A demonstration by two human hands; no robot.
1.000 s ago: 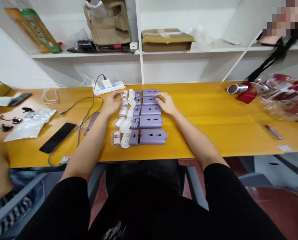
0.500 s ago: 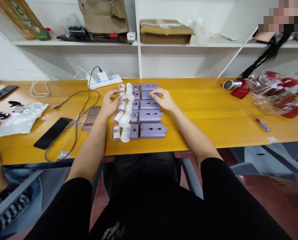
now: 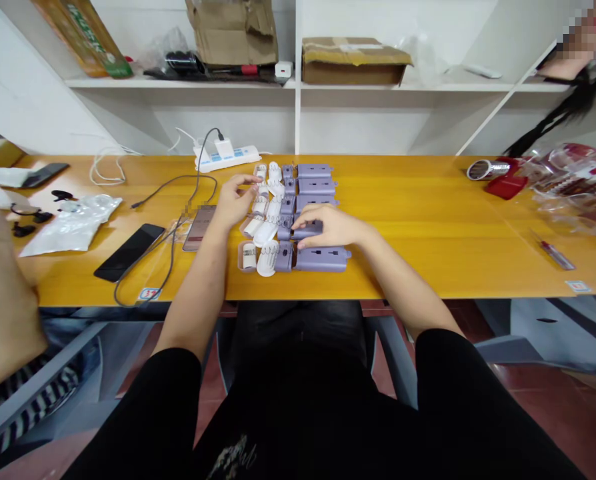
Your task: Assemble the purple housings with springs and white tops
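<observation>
Near the left edge of the desk (image 3: 403,227), small black bits (image 3: 43,217) and a shiny bag (image 3: 73,223). Toward the front left corner, a black phone (image 3: 129,252), with a long gray cord (image 3: 172,257) looping close by. At the back edge, a white power strip (image 3: 235,157). Then a second phone (image 3: 199,228), partly behind the left arm (image 3: 194,293).

Next, the left hand (image 3: 232,200), open, fingers bent, close to the back rows. Touching or not, hard to tell.

In the middle, five rows from near the back edge toward the front edge: white tubes (image 3: 249,255), white round parts (image 3: 267,259), thin curly wires (image 3: 276,248), small purple boxes (image 3: 285,256), big purple boxes (image 3: 323,260). Over the big box second from the front, the right hand (image 3: 331,225), open too, thumb apart from the bent fingers, nothing seen in its grip.

Near the right edge, red plastic things (image 3: 568,190) in clear wrap.

Could go wrong: a wire pulled loose, from a finger caught in the curls. Maybe crooked rows, from a thumb bump on the front box. Maybe a tugged cord, from the left arm sliding left.
</observation>
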